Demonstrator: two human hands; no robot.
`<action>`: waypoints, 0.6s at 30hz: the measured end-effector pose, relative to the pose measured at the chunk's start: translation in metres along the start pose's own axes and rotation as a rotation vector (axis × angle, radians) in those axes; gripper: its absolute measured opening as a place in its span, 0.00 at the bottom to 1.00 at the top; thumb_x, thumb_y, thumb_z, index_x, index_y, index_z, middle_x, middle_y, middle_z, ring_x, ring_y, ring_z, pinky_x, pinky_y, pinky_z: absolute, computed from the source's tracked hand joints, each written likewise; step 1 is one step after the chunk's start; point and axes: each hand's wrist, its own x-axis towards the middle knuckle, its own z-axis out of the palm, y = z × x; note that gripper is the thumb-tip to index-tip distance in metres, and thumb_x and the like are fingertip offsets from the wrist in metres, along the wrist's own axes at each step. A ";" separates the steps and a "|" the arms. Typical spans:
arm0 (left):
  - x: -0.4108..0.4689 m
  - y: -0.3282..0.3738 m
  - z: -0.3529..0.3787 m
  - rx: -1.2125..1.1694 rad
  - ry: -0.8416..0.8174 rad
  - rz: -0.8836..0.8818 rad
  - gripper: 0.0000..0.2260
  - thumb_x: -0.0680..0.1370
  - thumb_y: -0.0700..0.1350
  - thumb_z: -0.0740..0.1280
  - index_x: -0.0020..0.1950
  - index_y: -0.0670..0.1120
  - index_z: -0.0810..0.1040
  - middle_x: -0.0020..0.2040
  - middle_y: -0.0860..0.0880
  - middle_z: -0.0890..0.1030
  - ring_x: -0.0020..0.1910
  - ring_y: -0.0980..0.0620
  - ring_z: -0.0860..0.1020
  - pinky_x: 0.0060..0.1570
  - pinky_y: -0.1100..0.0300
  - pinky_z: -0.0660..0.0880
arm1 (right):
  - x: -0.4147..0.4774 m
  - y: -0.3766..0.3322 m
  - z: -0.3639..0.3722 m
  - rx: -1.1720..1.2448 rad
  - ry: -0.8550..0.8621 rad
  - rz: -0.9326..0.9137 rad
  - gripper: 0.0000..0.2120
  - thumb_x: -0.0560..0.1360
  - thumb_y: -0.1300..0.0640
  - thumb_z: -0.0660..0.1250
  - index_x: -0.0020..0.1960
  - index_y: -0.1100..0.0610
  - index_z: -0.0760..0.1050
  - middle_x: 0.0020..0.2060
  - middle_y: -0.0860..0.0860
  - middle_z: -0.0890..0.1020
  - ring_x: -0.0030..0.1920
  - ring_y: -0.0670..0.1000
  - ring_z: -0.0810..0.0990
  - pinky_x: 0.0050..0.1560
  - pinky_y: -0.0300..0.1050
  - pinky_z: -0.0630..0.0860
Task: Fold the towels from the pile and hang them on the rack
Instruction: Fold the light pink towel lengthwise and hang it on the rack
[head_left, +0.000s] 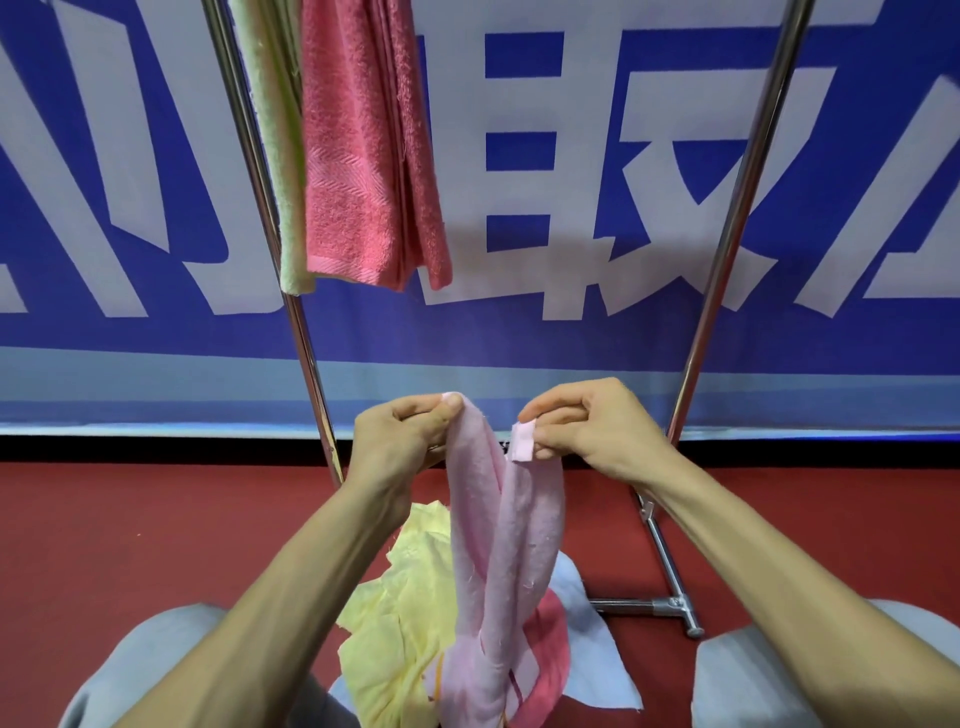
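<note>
I hold a pale pink towel (493, 561) up by two of its corners, so it hangs down in two strips that meet low over the pile. My left hand (400, 441) pinches one corner and my right hand (582, 426) pinches the other, which carries a small tag. Below lies the pile on the floor: a yellow towel (395, 639), a darker pink towel (550, 660) and a light blue towel (592, 654). On the metal rack (727, 234) hang a folded coral pink towel (363, 156) and a pale green towel (275, 156), at the upper left.
The rack's left leg (306, 353) and right leg slant down to a foot bar (670, 603) on the red floor (130, 530). A blue banner with large white characters (571, 182) stands right behind the rack. My knees in grey fabric (156, 654) flank the pile.
</note>
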 end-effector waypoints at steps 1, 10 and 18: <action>-0.001 0.000 0.001 -0.001 0.003 -0.001 0.08 0.73 0.40 0.72 0.49 0.37 0.82 0.40 0.42 0.83 0.34 0.51 0.81 0.33 0.64 0.77 | -0.001 -0.001 0.001 -0.095 0.022 -0.015 0.10 0.68 0.71 0.70 0.43 0.59 0.83 0.33 0.53 0.85 0.36 0.47 0.84 0.42 0.37 0.80; -0.002 -0.002 0.000 0.026 -0.006 0.037 0.08 0.73 0.41 0.72 0.49 0.38 0.82 0.44 0.40 0.84 0.41 0.47 0.82 0.37 0.61 0.79 | 0.000 0.002 0.004 -0.519 0.147 -0.280 0.03 0.65 0.51 0.77 0.36 0.48 0.83 0.34 0.43 0.80 0.36 0.44 0.76 0.40 0.44 0.75; -0.010 -0.003 0.008 0.101 -0.162 0.038 0.07 0.75 0.41 0.71 0.48 0.38 0.83 0.44 0.41 0.85 0.40 0.51 0.83 0.40 0.61 0.80 | -0.001 -0.005 0.018 -0.226 0.122 -0.272 0.04 0.68 0.55 0.76 0.36 0.52 0.83 0.31 0.45 0.84 0.33 0.41 0.79 0.38 0.35 0.73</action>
